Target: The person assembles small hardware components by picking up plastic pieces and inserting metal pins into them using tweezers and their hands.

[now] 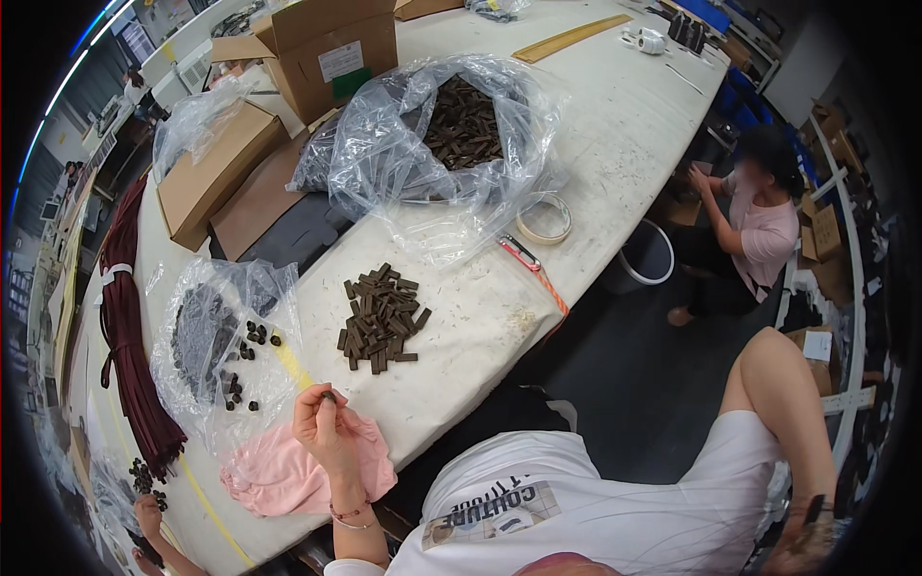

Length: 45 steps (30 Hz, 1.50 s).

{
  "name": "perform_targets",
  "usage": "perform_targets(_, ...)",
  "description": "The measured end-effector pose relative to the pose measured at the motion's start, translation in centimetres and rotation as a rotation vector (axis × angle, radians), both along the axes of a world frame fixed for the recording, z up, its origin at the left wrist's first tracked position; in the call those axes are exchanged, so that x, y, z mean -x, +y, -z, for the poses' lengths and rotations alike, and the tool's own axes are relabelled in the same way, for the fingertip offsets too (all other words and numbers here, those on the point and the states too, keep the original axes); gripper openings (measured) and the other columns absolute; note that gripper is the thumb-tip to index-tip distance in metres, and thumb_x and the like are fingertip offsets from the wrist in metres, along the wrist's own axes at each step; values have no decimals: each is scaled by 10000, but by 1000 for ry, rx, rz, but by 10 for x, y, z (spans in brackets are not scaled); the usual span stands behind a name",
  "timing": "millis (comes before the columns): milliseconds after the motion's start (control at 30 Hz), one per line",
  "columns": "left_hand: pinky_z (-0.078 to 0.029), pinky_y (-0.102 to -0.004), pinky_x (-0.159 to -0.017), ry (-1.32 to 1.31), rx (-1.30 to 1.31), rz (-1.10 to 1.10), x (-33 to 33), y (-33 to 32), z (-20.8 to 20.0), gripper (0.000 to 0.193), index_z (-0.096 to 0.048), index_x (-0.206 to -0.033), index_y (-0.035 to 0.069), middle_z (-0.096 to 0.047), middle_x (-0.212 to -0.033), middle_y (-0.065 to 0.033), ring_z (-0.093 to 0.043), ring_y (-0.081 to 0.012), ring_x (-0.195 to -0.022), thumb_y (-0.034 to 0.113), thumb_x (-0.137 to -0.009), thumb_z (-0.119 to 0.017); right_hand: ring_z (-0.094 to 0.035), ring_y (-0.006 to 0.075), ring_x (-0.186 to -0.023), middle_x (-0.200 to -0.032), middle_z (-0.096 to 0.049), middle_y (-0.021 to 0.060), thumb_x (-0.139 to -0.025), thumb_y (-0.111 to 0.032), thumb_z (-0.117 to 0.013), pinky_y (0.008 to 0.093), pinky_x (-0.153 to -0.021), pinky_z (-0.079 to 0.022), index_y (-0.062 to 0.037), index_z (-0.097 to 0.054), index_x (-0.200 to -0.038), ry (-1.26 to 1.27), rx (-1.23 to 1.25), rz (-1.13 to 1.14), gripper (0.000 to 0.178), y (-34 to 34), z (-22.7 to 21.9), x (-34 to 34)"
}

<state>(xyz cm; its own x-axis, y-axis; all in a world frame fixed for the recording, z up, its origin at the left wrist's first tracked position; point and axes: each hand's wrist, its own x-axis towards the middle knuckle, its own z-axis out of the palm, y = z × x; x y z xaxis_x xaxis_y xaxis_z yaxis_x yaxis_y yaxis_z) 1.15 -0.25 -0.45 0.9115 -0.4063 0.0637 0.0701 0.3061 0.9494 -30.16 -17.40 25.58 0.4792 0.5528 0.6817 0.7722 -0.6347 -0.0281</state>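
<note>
My left hand [327,427] is raised over the table's near edge, thumb and fingers pinched on a small dark piece [328,396]. Just below it lies a crumpled pink cloth [279,470]. Beyond the hand sits a loose pile of short dark-brown rectangular pieces [382,319]. To the left, small black chunky pieces [235,389] lie on a clear plastic bag [197,326] that holds more dark pieces. My right arm is bent far out to the right; my right hand [799,549] is at the blurred lower right rim, its fingers unclear.
A large clear bag [375,125] full of brown pieces stands behind the pile, beside cardboard boxes [331,58]. A tape roll [545,219] and red cutter [520,252] lie right. Maroon cord bundles [125,317] are left. Another person's hand [147,516] is lower left; a person [759,221] crouches right.
</note>
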Motion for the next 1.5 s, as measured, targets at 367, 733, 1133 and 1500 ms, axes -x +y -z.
perform_targets(367,-288,-153,-388,-35,-10,-10,6,4,2,114,-487,-893,-3,-461,-622,-34,-348,-38,-434,-29,-813,-409,-390,34,-507,-611,-468,-22,-803,-176,-559,187,-463,-314,-19,-531,-808,853,-1229,258,160,-54,165,-141)
perform_targets(733,-336,-228,-347,568,128,306,1,1,-14,110,-501,-886,44,-462,-594,-54,-374,-112,-379,39,-791,-445,-438,102,-587,-634,-481,29,-868,-175,-484,265,-550,-375,-18,-489,-925,1177,-949,133,167,0,243,-224)
perform_targets(1133,-336,-223,-328,699,373,416,-12,9,1,128,-495,-906,8,-506,-599,-74,-384,-99,-343,10,-803,-420,-447,48,-523,-603,-515,11,-824,-108,-476,207,-461,-347,-6,-527,-889,1384,-921,105,131,11,232,-260)
perform_targets(1500,-278,-189,-297,724,295,425,-15,11,0,107,-516,-852,-6,-483,-574,-53,-314,-57,-325,9,-782,-436,-468,49,-544,-609,-519,11,-814,-78,-494,204,-501,-368,6,-543,-839,1526,-1040,-25,101,8,239,-266)
